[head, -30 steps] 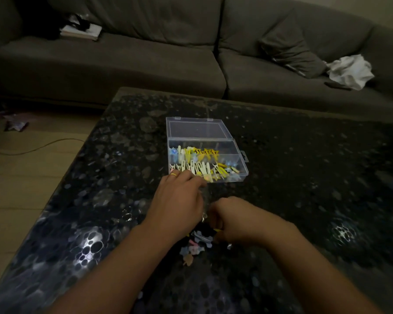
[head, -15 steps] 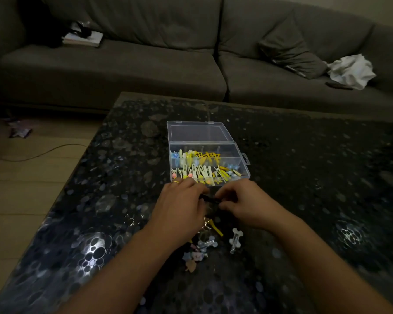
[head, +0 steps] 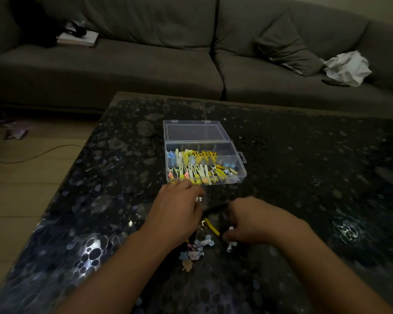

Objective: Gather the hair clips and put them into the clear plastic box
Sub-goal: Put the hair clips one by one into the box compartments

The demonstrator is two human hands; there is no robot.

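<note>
The clear plastic box [head: 241, 175] lies open mid-table, its lid folded back, and holds several yellow, white and blue hair clips [head: 197, 171]. My left hand [head: 177, 211] sits just in front of the box with its fingers curled round one end of a dark long clip [head: 214, 208], which reaches across to my right hand [head: 256, 222]. My right hand's fingertips curl down and pinch a pale bone-shaped clip [head: 230, 247]. Loose on the table between my hands lie a yellow clip [head: 212, 227], a silvery clip [head: 204, 242] and small pastel clips [head: 190, 257].
The dark speckled glass table [head: 304, 177] reflects light spots at the near left and right. Behind it stands a grey sofa [head: 145, 64] with a cushion, a white cloth [head: 347, 68] and a book. To the left is wooden floor with a cable.
My right hand has drawn back from the box's front edge towards me and come down on the bone-shaped clip. My left hand has stayed near the box.
</note>
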